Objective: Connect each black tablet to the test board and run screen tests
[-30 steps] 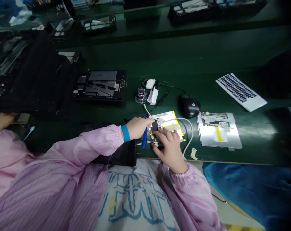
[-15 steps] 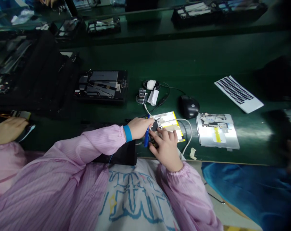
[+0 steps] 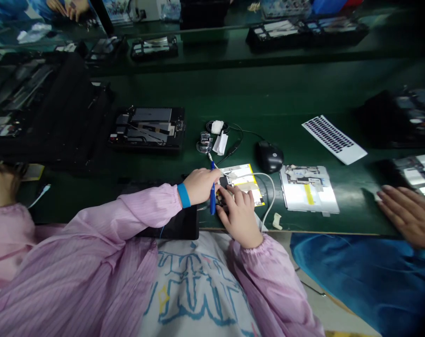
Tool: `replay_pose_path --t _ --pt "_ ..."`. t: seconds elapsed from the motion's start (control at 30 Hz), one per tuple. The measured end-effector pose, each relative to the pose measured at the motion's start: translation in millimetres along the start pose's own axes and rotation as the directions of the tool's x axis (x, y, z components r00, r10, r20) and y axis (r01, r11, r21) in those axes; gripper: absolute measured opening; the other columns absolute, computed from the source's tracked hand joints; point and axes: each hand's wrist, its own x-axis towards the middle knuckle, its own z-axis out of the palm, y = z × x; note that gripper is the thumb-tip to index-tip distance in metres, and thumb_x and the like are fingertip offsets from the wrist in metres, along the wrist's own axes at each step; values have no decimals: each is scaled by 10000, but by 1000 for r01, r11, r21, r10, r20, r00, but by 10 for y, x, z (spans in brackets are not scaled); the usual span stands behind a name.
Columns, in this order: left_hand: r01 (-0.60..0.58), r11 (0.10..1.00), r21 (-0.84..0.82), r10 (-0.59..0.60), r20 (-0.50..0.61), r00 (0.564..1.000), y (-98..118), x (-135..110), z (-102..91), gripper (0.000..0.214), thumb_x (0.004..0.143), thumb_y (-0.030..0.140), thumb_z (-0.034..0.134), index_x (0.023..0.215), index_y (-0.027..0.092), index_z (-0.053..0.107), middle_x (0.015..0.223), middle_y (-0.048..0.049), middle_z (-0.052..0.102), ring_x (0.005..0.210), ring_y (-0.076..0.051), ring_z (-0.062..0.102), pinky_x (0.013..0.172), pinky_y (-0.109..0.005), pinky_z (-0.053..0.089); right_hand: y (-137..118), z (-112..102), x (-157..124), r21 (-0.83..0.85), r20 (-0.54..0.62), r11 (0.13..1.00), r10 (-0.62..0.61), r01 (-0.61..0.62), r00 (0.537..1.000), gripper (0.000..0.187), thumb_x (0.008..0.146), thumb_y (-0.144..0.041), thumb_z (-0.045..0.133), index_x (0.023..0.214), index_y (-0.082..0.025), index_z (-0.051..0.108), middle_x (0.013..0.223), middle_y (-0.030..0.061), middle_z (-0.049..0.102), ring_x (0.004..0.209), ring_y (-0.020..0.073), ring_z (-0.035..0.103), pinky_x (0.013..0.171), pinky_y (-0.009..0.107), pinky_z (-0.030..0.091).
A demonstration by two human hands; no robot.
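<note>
My left hand (image 3: 201,186), with a blue wristband, is closed with a blue pen (image 3: 212,201) upright among its fingers. Its fingertips meet over a small dark circuit board (image 3: 219,198), touching the parts there; what they pinch besides the pen is hidden. From the right, my right hand (image 3: 241,217) grips that board between thumb and forefinger, the other fingers resting on a flat white battery (image 3: 256,191) with yellow edges. A white cable (image 3: 272,185) runs from a small clear meter with a display (image 3: 205,139) past my fingertips and loops right.
A black mouse (image 3: 270,157), a metal plate (image 3: 310,203) and a keyboard sticker sheet (image 3: 333,138) lie to the right. A dark tablet (image 3: 184,223) is under my left forearm. An opened device (image 3: 149,127) lies behind. A co-worker's hand (image 3: 409,213) rests at the right edge.
The view has shifted slightly. The blue pen has tipped more upright in my left hand. My right hand stays on the board. The co-worker's hand at the right has come further into view.
</note>
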Motion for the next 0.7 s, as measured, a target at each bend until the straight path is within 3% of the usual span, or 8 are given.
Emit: replay_pose_path --t 0.07,0.13,0.3,0.37,0.43,0.53,0.63,0.7 --pt "-47 999 24 49 -100 994 51 -50 -35 82 860 238 530 820 171 506 798 -69 615 840 -233 577 740 -330 428 25 -18 -33 150 -94 987 66 -51 993 388 901 -256 477 1275 -173 538 1113 136 599 1049 277 548 929 503 451" --pt "-94 994 -57 87 -120 989 117 -104 -63 87 861 221 523 800 174 482 811 -70 605 823 -217 564 733 -321 427 45 -64 -65 336 -155 937 155 -95 976 286 897 -210 472 1152 -182 599 952 96 616 899 226 589 806 407 507" --pt "-67 896 -440 111 77 991 269 -180 -60 174 827 207 561 745 190 409 691 8 548 621 -128 502 591 -244 366 -21 -218 -64 734 -72 664 283 -141 956 99 859 -217 585 940 -224 642 841 26 648 760 162 624 690 312 528" --pt "-27 863 -505 119 150 982 285 -184 -46 194 818 203 564 719 193 397 609 36 499 560 -112 463 554 -232 330 -50 -237 -38 808 -31 566 320 -165 947 90 854 -230 604 935 -224 644 846 23 676 722 150 640 667 299 538" --pt "-5 847 -531 100 150 984 270 -180 -39 194 812 182 547 698 192 391 581 43 487 539 -102 453 546 -226 318 -40 -218 -12 822 -29 536 376 -192 926 82 857 -238 602 927 -218 639 827 22 696 681 147 649 651 301 546" --pt "-21 869 -495 52 49 997 216 -173 -35 180 817 159 497 685 192 378 607 26 511 557 -106 477 563 -231 329 39 -146 16 707 -134 681 396 -192 909 76 866 -238 578 907 -206 634 842 44 706 739 175 667 699 340 555" --pt "-29 907 -419 37 10 999 164 -159 -12 142 804 141 479 705 192 389 649 4 538 595 -128 516 581 -244 342 129 -70 24 448 -213 891 189 -76 959 128 872 -207 550 949 -195 651 954 87 699 921 221 652 823 412 535" --pt "-8 930 -368 15 15 1000 142 -140 18 121 787 131 491 720 190 409 648 2 541 597 -137 526 577 -249 341 162 -30 17 311 -197 950 50 15 979 168 874 -181 539 995 -185 655 1032 113 684 1000 243 627 870 450 514"
